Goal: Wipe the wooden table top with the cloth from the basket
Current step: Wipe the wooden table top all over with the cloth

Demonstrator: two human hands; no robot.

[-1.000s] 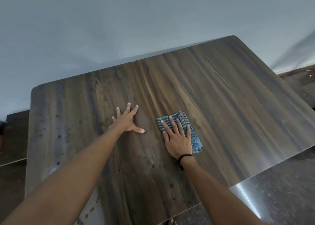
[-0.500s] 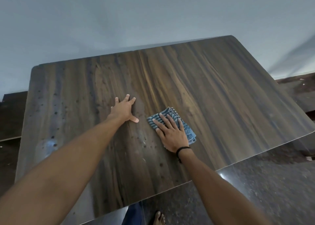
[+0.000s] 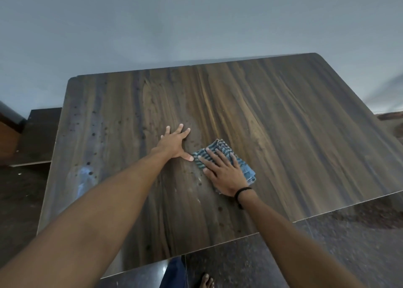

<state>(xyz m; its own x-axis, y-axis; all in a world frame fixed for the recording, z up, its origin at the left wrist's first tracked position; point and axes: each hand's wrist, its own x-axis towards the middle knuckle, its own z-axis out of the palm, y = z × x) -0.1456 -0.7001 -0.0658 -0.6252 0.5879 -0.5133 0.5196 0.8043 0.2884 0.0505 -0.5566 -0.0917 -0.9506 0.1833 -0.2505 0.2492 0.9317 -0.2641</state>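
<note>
A folded blue striped cloth [image 3: 220,149] lies flat near the middle of the dark wooden table top [image 3: 294,135]. My right hand [image 3: 224,170] presses down on the cloth with spread fingers and covers most of it. A black band circles that wrist. Just left of the cloth, my left hand [image 3: 174,142] rests palm down on the bare wood, fingers apart, its thumb nearly touching the cloth. Small dark spots and pale smears mark the wood to the left of and in front of my hands. The basket is out of view.
A plain grey wall [image 3: 196,26] runs behind the table's far edge. Dark speckled floor [image 3: 349,244] lies in front of and right of the table. Low dark furniture [image 3: 37,139] stands at the left. My bare foot [image 3: 206,280] shows below the near edge.
My right hand has slid the cloth a little to the left, closer to my left hand. The camera view has tilted and shifted, so more of the floor shows.
</note>
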